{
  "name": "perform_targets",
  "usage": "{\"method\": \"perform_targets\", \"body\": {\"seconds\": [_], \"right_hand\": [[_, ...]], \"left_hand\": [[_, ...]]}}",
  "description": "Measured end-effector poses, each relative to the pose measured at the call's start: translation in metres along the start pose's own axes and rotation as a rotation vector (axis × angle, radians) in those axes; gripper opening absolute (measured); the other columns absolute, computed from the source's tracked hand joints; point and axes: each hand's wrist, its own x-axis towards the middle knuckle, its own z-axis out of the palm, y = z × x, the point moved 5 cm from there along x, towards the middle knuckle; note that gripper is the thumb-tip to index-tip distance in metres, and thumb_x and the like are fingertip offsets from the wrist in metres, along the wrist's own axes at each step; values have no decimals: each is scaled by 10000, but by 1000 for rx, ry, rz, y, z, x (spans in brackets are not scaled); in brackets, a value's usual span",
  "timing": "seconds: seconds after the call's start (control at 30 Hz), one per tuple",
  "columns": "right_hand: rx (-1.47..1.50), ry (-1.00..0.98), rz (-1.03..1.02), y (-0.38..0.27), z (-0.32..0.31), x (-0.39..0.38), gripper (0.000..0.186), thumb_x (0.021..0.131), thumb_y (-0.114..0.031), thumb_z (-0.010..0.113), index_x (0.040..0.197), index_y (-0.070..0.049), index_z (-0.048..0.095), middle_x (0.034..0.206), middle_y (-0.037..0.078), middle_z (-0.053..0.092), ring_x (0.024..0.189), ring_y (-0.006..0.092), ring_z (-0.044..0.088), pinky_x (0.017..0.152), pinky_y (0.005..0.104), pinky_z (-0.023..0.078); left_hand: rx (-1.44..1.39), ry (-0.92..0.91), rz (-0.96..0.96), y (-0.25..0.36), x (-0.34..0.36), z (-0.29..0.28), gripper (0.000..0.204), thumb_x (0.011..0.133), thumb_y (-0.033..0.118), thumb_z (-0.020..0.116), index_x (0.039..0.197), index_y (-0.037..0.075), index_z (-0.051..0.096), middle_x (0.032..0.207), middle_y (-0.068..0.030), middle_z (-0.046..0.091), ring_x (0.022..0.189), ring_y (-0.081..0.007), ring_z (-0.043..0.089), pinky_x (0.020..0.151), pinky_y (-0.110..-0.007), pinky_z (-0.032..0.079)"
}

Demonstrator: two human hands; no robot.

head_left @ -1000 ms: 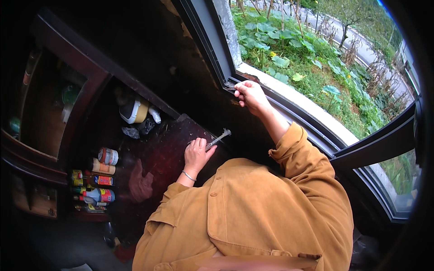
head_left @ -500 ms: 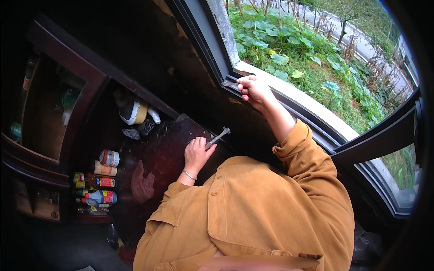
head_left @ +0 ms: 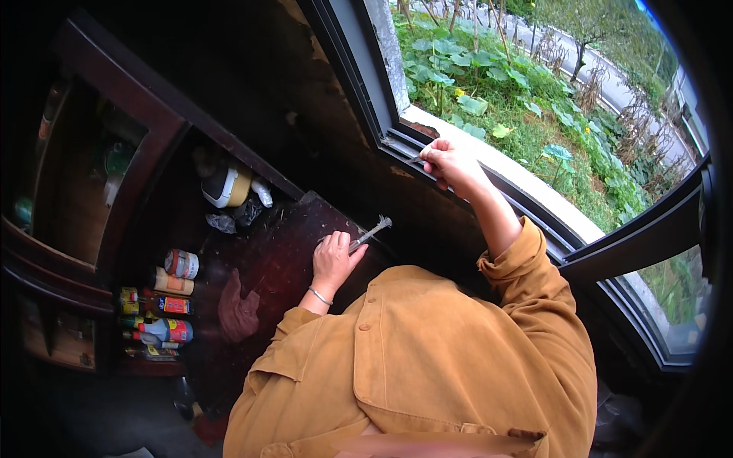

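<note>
My left hand (head_left: 331,266), a bangle on its wrist, rests at the edge of the dark red tabletop (head_left: 286,263). Its thumb and fingers are closed around a pale grey stick with a frayed end (head_left: 370,233) that points away from me, toward the wall. Farther off to the right, my right hand (head_left: 450,164) pinches a thin grey tool (head_left: 415,159). The tool's tip lies over the track of the black window frame (head_left: 398,145), close to the frame's corner. Fingers cover the rest of the tool.
A crumpled reddish cloth (head_left: 238,305) lies on the tabletop. Bottles and jars (head_left: 172,305) stand at the left beside a dark cabinet (head_left: 114,145). A white and yellow container (head_left: 227,187) sits farther back. Beyond the window grow green plants (head_left: 489,84).
My right hand has drawn the thin tool rightward and nearer along the window track, away from the corner. My left hand stays where it was with the frayed stick.
</note>
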Motion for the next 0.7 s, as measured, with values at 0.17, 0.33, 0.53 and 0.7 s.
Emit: {"method": "perform_targets", "body": {"seconds": [0.17,0.33,0.53,0.7], "right_hand": [[36,142,-75,17,22,8,126,865,-116,498,809,-13,545,619,46,574,367,123,455,345,272,383],[-35,144,-114,18,41,23,154,884,-134,493,800,-16,546,595,42,554,397,111,458,355,260,387],[113,-34,-70,12,39,36,119,878,-117,507,833,-11,538,623,50,557,399,121,456,366,257,369],[-13,-7,-13,7,28,36,100,850,-105,531,806,-22,565,609,39,558,374,117,448,359,262,362]], "left_hand": [[3,-15,3,1,-1,0,348,747,343,694,747,84,462,726,-63,502,683,-242,542,585,-346,462],[2,-19,-5,0,-2,0,352,756,356,686,739,84,463,725,-64,504,685,-240,545,586,-345,463],[3,-17,-3,0,-2,1,359,759,364,683,734,84,461,723,-63,502,678,-240,546,583,-341,463],[8,-24,0,-2,-1,2,359,752,356,691,743,82,458,720,-65,497,673,-238,542,578,-342,462]]}}
